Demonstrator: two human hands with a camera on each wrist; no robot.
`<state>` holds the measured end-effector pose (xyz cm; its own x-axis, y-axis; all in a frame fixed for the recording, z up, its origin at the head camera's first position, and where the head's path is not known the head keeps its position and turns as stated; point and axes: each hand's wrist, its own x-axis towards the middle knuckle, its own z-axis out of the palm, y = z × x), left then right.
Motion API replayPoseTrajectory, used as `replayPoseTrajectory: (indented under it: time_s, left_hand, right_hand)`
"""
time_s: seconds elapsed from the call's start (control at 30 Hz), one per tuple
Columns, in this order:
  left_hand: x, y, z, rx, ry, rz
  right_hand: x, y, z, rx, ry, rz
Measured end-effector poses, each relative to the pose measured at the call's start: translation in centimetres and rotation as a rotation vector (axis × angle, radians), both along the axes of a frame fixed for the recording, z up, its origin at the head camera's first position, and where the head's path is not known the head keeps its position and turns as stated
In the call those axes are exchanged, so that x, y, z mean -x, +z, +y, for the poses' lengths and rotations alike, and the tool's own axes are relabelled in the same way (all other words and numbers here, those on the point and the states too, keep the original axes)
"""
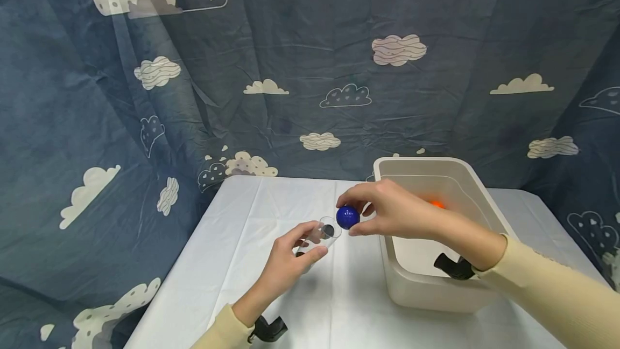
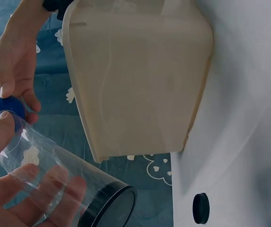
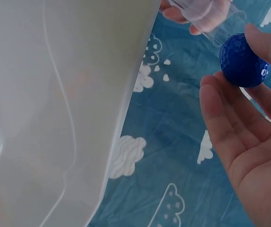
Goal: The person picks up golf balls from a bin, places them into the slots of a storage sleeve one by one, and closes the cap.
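In the head view my left hand (image 1: 290,257) grips a clear plastic tube (image 1: 316,240), tilted with its uncovered mouth up toward the right. A black cap (image 2: 111,208) covers the tube's lower end in the left wrist view. My right hand (image 1: 387,209) pinches a shiny dark blue golf ball (image 1: 347,217) between thumb and fingertips. The ball is right at the tube's mouth; in the right wrist view the blue ball (image 3: 243,60) overlaps the rim. On the white table lies a loose black cap (image 2: 201,208), below the tube.
A deep off-white plastic bin (image 1: 431,292) stands on the right of the white-covered table (image 1: 252,209), beneath my right forearm. Inside it an orange object (image 1: 437,204) shows, partly hidden by the arm. A dark blue cloth with clouds (image 1: 300,31) hangs behind the table.
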<state>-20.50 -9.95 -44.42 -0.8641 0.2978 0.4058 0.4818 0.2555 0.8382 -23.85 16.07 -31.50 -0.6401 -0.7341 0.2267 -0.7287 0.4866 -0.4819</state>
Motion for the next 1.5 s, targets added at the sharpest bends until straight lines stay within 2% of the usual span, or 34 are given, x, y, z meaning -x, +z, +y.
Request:
replayPoseTrajectory:
  time_s: [0.1, 0.37, 0.47, 0.67, 0.8, 0.93, 1.13, 1.5]
  left_hand:
    - [-0.3, 0.4, 0.2, -0.011, -0.016, -0.007]
    - [-1.6, 2.5, 0.8, -0.045, -0.065, -0.031]
    - [-1.5, 2.3, 0.7, -0.043, -0.075, -0.045]
    - [-0.9, 0.9, 0.4, -0.036, -0.121, -0.033]
    - [-1.0, 0.7, 0.5, -0.013, -0.128, -0.053]
    - [-1.6, 1.5, 0.7, 0.013, -0.113, -0.064]
    - [-2.8, 3.6, 0.9, -0.030, -0.124, -0.049]
    - [-2.9, 3.9, 0.9, -0.056, -0.130, -0.064]
  right_hand:
    - [-0.1, -0.1, -0.3, 0.011, 0.010, -0.013]
    - [-0.2, -0.4, -0.7, 0.049, 0.048, -0.071]
    - [-0.3, -0.5, -0.7, 0.057, 0.052, -0.073]
    - [-0.3, -0.7, -0.7, 0.047, 0.041, -0.082]
    - [-0.3, -0.9, -0.6, 0.046, 0.034, -0.087]
    - [-0.2, -1.0, -0.5, 0.046, 0.030, -0.085]
    - [-0.2, -1.1, -0.5, 0.043, 0.036, -0.083]
    - [-0.3, -1.0, -0.5, 0.041, 0.043, -0.081]
